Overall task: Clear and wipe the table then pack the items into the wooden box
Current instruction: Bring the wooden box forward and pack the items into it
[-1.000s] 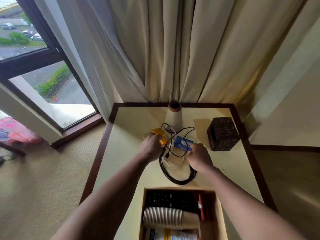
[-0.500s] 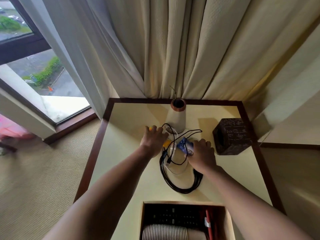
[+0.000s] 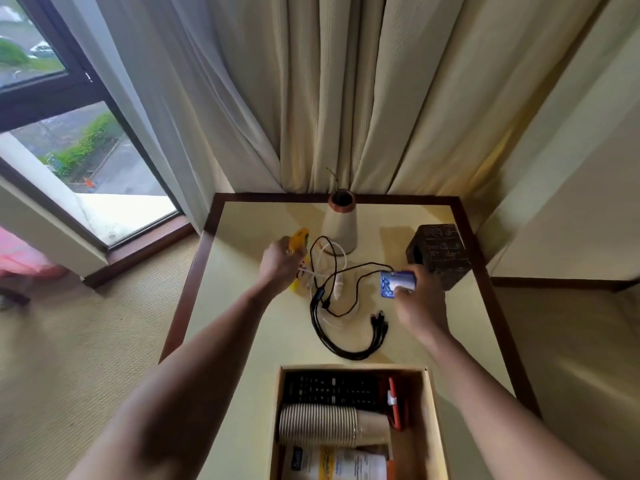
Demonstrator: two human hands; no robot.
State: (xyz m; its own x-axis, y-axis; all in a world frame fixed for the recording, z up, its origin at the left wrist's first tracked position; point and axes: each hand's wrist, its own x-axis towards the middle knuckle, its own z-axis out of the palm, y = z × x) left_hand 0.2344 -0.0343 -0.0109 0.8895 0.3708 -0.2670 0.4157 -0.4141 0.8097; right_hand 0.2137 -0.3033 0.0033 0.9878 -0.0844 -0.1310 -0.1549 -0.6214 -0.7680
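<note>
My left hand [image 3: 281, 264] grips a yellow object [image 3: 298, 240] above the cream table [image 3: 249, 327], with a thin white cable trailing from it. My right hand [image 3: 417, 299] holds a small blue patterned pack [image 3: 396, 281], lifted to the right of the cables. A black multi-plug cable bundle [image 3: 341, 336] lies looped on the table between my hands, tangled with a white cable [image 3: 337, 282]. The wooden box [image 3: 433, 427] sits at the near edge, holding a black remote [image 3: 332, 388], a stack of paper cups [image 3: 322, 424], a red item [image 3: 394, 403] and a labelled pack [image 3: 339, 464].
A cone-shaped vase [image 3: 341, 223] stands at the table's back edge before the curtains. A dark carved tissue box [image 3: 440, 254] sits at the right. The table has a dark wood rim [image 3: 187, 289]. A window and carpeted floor lie to the left.
My hands have moved apart: the right one has lifted the blue pack rightward off the cables, and the left has raised the yellow object. The cable loop has spread out.
</note>
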